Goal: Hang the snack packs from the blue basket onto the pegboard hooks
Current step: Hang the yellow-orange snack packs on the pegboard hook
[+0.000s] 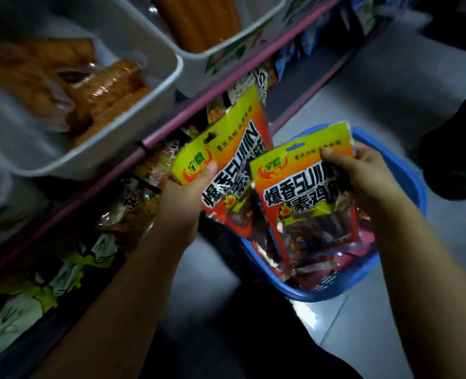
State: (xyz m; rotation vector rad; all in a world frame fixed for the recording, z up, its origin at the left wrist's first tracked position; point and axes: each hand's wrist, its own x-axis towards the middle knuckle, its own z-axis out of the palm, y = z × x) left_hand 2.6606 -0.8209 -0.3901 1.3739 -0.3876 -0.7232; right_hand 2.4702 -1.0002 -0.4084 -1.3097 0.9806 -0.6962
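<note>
Two orange-and-yellow snack packs are held above the blue basket (406, 170) on the floor. My left hand (184, 201) grips the left pack (231, 149) by its lower left edge, thumb on the front. My right hand (363, 176) grips the right pack (305, 203) at its upper right edge, and this pack overlaps the left one. More packs (333, 269), red and dark, lie in the basket under them. Other snack packs (133, 209) hang in rows below the shelf at left; the pegboard hooks themselves are hidden.
A pink shelf rail (171, 121) runs diagonally from lower left to upper right. Above it stand white bins (155, 110) of orange-brown packaged food. Grey tiled floor (376, 86) lies around the basket. A person's dark shoes and trouser legs (453, 160) stand at the right.
</note>
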